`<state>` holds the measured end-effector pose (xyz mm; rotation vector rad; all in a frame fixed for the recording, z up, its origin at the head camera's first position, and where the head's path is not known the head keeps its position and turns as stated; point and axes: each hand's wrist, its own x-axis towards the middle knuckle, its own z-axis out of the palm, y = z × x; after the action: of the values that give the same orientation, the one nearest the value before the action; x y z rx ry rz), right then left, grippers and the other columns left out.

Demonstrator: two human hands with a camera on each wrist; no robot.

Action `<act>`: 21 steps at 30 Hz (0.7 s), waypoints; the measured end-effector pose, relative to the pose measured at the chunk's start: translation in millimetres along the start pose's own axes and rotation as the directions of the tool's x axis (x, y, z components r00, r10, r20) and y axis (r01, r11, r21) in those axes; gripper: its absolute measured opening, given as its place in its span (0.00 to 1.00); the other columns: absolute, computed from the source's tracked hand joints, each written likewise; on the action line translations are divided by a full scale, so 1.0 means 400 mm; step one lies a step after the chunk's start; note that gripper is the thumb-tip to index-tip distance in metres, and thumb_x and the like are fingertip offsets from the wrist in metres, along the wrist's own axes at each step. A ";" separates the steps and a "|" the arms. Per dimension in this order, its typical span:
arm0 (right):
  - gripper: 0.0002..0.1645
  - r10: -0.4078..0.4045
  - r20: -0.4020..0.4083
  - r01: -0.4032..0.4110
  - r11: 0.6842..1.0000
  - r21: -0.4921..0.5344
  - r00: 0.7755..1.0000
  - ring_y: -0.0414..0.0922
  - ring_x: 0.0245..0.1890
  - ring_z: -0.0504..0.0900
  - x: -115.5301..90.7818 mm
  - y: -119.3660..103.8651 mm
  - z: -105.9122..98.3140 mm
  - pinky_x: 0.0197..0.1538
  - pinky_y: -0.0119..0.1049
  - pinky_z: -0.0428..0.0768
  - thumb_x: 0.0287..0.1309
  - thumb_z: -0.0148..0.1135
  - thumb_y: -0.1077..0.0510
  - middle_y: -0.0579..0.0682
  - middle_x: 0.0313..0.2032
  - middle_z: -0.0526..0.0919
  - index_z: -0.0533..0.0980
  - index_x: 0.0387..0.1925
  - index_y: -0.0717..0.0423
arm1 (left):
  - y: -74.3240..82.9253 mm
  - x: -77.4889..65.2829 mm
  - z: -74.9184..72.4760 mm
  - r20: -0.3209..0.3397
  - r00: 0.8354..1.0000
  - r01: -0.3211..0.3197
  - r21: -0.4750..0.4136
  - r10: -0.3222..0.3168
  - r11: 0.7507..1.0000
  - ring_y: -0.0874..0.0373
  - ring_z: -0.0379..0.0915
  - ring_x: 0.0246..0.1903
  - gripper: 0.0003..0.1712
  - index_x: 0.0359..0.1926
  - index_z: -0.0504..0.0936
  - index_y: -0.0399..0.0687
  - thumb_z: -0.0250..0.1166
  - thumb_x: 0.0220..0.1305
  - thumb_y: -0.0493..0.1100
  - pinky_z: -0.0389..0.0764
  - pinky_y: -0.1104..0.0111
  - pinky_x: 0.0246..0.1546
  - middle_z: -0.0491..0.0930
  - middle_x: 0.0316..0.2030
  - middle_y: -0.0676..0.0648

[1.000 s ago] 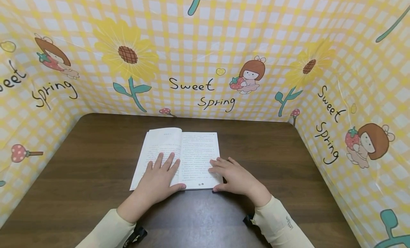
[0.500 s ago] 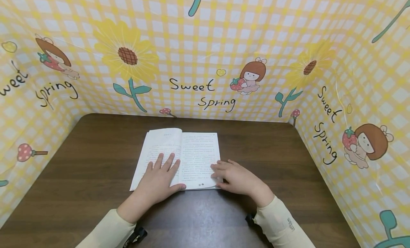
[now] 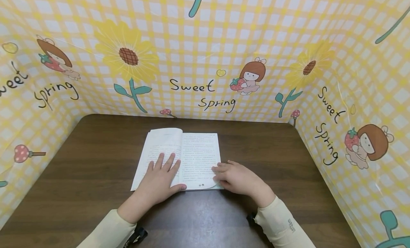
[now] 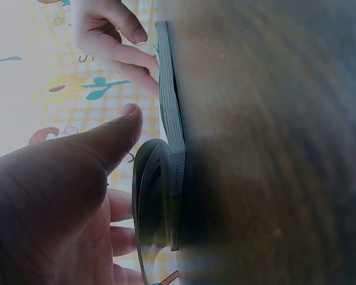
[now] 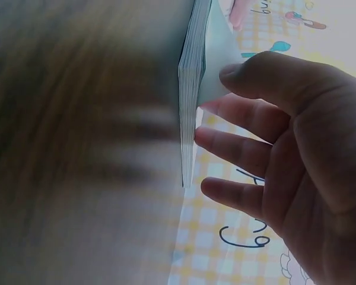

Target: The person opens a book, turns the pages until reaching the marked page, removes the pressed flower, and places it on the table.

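An open paperback book (image 3: 199,152) with printed pages lies on the table in the head view. My left hand (image 3: 159,184) rests spread on its left page, thumb reaching over the gutter near the lower edge. At the lower right corner, my right hand (image 3: 242,179) pinches the right-hand page (image 5: 218,56) between thumb and index finger. That corner curls up off the stack beneath it. In the right wrist view the other fingers of the right hand (image 5: 302,154) extend beside the block of pages. The left wrist view shows the left pages bowed under the left hand (image 4: 65,190).
The brown wooden table (image 3: 96,152) surrounds the book. A yellow checked cloth (image 3: 198,45) printed with flowers and cartoon figures walls it at the back and both sides. Black straps (image 3: 136,237) show at the sleeve cuffs.
My right thumb has moved up from the book's lower right edge toward the index finger, and the page corner has lifted and curled. The left hand stays in place.
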<state>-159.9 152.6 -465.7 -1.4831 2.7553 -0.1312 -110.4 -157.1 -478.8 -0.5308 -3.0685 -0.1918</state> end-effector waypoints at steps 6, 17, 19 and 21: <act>0.09 -0.031 -0.066 0.034 0.998 0.045 0.997 0.49 0.63 0.81 0.001 0.007 -0.001 0.65 0.57 0.76 0.66 0.67 0.60 0.49 0.58 0.86 0.87 0.45 0.47 | 0.000 -0.002 0.003 -0.005 1.000 -0.003 -0.012 0.003 1.000 0.29 0.46 0.77 0.54 0.76 0.66 0.45 0.61 0.62 0.75 0.57 0.30 0.67 0.57 0.78 0.36; 0.09 0.101 -0.211 -0.079 0.991 0.112 0.972 0.30 0.35 0.84 0.006 0.004 -0.005 0.41 0.31 0.83 0.68 0.66 0.59 0.35 0.40 0.89 0.87 0.44 0.43 | 0.010 0.001 0.003 0.011 1.000 0.019 -0.027 -0.019 0.999 0.29 0.44 0.77 0.59 0.76 0.65 0.44 0.65 0.56 0.77 0.55 0.30 0.68 0.56 0.78 0.36; 0.09 0.128 -0.237 -0.101 0.987 0.123 0.963 0.31 0.34 0.84 0.008 0.001 -0.009 0.41 0.32 0.83 0.67 0.67 0.59 0.36 0.40 0.90 0.87 0.44 0.43 | 0.011 0.000 0.002 0.011 1.000 0.022 -0.028 -0.021 0.999 0.29 0.44 0.77 0.60 0.76 0.65 0.44 0.67 0.54 0.77 0.55 0.29 0.68 0.56 0.78 0.36; 0.08 0.147 -0.264 -0.114 0.984 0.137 0.953 0.31 0.33 0.84 0.010 -0.002 -0.013 0.40 0.32 0.84 0.67 0.68 0.58 0.36 0.38 0.90 0.87 0.43 0.43 | 0.012 0.000 0.001 0.006 1.000 0.023 -0.030 -0.023 0.999 0.29 0.45 0.77 0.61 0.76 0.66 0.44 0.68 0.53 0.77 0.55 0.29 0.67 0.56 0.78 0.36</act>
<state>-161.9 149.2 -460.5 -1.3389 2.9831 -0.5303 -108.6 -152.5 -478.6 -0.4990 -3.0832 -0.2379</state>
